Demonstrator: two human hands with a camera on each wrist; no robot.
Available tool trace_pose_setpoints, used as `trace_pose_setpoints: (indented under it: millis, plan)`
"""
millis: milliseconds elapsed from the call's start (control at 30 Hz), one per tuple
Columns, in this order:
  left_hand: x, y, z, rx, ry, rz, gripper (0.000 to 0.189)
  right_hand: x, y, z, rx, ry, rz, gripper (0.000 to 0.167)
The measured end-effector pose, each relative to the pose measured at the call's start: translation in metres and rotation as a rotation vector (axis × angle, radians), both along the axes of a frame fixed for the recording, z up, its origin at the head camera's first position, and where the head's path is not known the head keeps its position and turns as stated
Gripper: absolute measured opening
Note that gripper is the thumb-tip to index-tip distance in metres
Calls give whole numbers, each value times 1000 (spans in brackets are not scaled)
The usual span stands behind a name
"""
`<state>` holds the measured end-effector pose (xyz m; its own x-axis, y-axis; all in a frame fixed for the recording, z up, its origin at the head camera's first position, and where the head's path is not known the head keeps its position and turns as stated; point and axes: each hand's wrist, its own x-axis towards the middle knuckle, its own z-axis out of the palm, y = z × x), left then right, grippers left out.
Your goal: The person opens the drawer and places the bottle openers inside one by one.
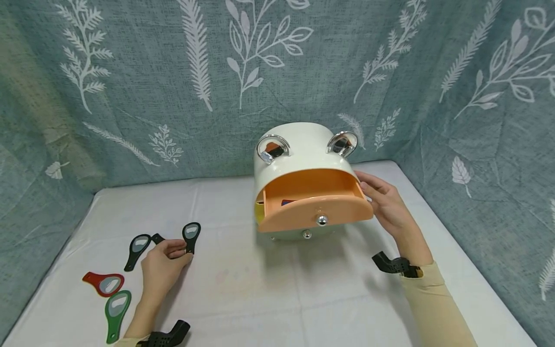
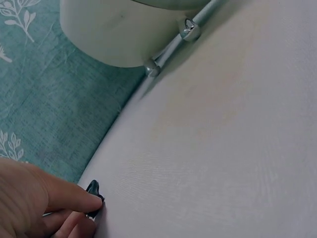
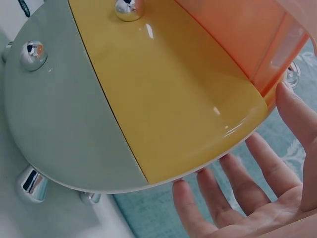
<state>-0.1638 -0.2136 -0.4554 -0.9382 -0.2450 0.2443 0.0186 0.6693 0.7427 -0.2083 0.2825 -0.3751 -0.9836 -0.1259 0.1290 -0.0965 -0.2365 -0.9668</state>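
Note:
My left hand (image 1: 161,270) pinches the handle of a black bottle opener (image 1: 191,232) between thumb and fingers, low over the white table. In the left wrist view only a dark bit of this opener (image 2: 94,190) shows past the fingers. My right hand (image 1: 392,207) touches the right side of a white rounded drawer box (image 1: 299,140) with its fingers fairly straight. The orange top drawer (image 1: 312,214) is pulled out, with a small red and blue item (image 1: 287,202) inside. Below it are a yellow drawer (image 3: 183,99) and a grey-green drawer (image 3: 69,114), both closed in the right wrist view.
Left of my left hand lie another black bottle opener (image 1: 138,248), a red one (image 1: 105,283) and a green one (image 1: 117,313). A further black piece (image 1: 157,238) is partly behind the hand. Patterned green cloth (image 1: 208,120) hangs behind and beside the table.

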Motion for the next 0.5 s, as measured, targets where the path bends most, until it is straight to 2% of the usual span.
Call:
trace_pose_setpoints:
  millis: [300, 500]
  plan:
    - [-1, 1, 3, -19, -5, 5, 31, 0, 0, 3, -2, -11, -2, 35]
    - [-1, 4, 3, -31, 16, 12, 28, -1, 0, 5, 2, -27, 2, 36]
